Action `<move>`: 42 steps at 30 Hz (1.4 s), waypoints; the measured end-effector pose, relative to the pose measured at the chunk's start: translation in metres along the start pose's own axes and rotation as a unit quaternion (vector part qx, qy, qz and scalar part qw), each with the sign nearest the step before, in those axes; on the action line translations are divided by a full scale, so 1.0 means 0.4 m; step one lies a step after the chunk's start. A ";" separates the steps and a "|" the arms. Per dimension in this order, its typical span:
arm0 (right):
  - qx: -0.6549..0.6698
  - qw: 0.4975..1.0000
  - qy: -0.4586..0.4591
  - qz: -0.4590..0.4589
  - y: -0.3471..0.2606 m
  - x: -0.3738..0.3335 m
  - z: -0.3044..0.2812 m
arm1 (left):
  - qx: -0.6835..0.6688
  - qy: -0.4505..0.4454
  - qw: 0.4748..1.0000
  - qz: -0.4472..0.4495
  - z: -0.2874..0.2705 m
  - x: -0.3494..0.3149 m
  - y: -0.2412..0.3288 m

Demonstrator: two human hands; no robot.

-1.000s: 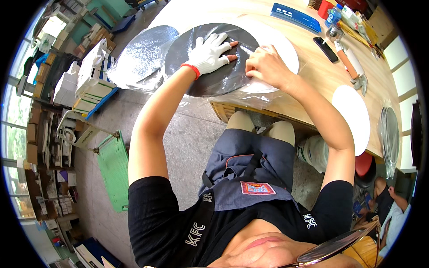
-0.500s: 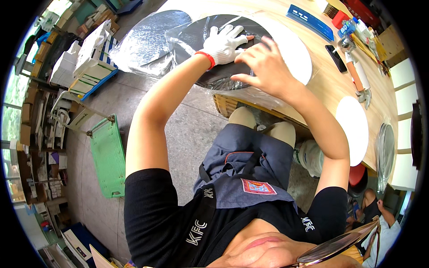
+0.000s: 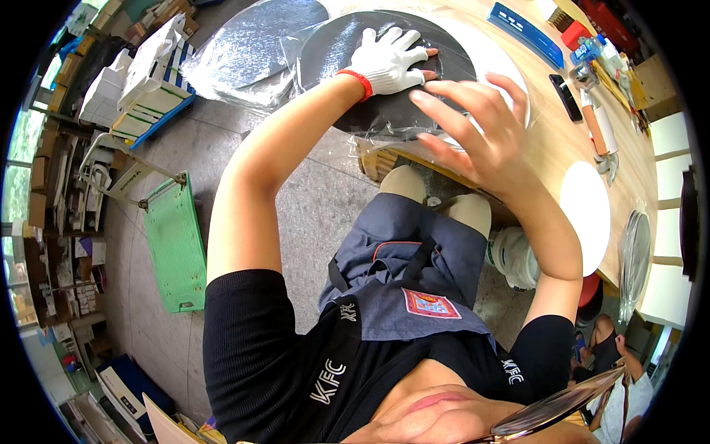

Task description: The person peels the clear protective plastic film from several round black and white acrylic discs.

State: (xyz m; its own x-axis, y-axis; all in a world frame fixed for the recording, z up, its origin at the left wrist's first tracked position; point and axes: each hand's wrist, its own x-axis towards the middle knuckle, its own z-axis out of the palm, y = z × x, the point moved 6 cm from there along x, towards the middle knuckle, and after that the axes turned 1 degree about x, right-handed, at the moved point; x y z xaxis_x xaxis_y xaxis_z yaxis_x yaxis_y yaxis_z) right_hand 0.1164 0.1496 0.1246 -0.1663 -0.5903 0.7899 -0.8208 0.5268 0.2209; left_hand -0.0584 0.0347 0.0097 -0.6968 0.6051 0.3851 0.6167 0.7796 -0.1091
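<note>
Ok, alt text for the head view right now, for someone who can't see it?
The person's gloved left hand rests spread on a black disc on a wooden table; the bare right hand hovers, fingers spread. A plastic-wrapped dark disc lies to the left, a black phone and a white disc right.

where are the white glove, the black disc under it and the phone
White glove [image 3: 387, 69]: head view, on its back.
Black disc [image 3: 386, 111]: head view, on its lower part.
Phone [image 3: 566, 98]: head view, middle of its upper face.
</note>
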 end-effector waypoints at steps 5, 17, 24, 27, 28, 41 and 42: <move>0.081 0.957 -0.245 0.131 -0.030 -0.010 0.223 | 0.038 -0.017 0.999 0.002 0.018 0.013 0.003; 0.130 0.980 -0.039 -0.144 -0.180 -0.159 0.143 | -0.007 0.014 1.000 0.002 -0.023 0.000 0.013; 0.118 0.987 0.007 -0.109 -0.133 -0.084 0.012 | -0.049 -0.013 0.999 -0.003 -0.030 0.002 0.013; 0.119 0.992 -0.001 0.050 -0.054 -0.047 -0.002 | -0.234 -0.036 0.972 -0.011 -0.064 -0.015 0.004; 0.120 0.987 -0.031 0.098 -0.025 -0.045 0.014 | -0.294 -0.050 0.954 -0.029 -0.078 -0.025 0.002; 0.103 0.932 -0.283 0.204 0.002 -0.183 0.137 | -0.122 0.057 0.990 0.032 -0.255 -0.295 0.157; 0.098 0.937 -0.267 0.203 0.000 -0.186 0.136 | -0.129 0.064 0.989 0.027 -0.255 -0.297 0.155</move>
State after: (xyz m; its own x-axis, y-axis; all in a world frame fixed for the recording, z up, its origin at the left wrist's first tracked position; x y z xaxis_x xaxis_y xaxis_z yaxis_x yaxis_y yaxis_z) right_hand 0.0990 0.1601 0.0346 -0.6937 -0.6142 0.3762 -0.7062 0.6828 -0.1875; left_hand 0.1000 -0.0055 0.0508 -0.6187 0.6067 0.4991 0.7363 0.6694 0.0990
